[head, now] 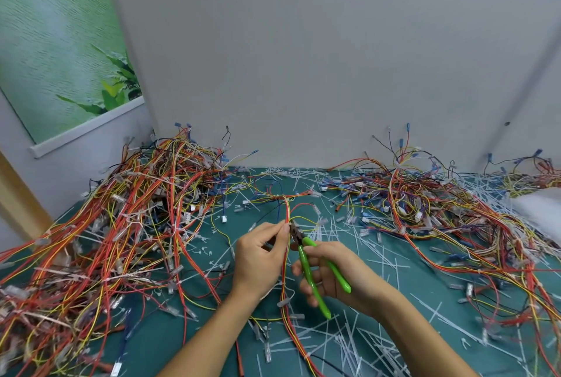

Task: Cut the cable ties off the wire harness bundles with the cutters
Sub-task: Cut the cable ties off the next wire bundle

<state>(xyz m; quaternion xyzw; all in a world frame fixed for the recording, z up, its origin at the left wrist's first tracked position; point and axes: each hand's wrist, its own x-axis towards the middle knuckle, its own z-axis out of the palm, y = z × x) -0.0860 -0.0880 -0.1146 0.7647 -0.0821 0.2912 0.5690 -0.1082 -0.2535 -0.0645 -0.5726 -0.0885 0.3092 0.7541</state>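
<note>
A thin harness of red, orange and yellow wires (285, 209) runs from the mat's middle down toward me. My left hand (261, 255) pinches this harness between thumb and fingertips near its upper part. My right hand (331, 273) grips green-handled cutters (309, 267), handles spread apart. The dark jaws (295, 232) sit against the wires right beside my left fingertips. Whether a tie lies between the jaws is too small to tell.
A tall heap of tied wire harnesses (127, 224) fills the left side of the green cutting mat (170, 337). A flatter heap of wires (425, 200) spreads across the right. Several cut white cable ties (349, 343) litter the mat. A grey wall stands behind.
</note>
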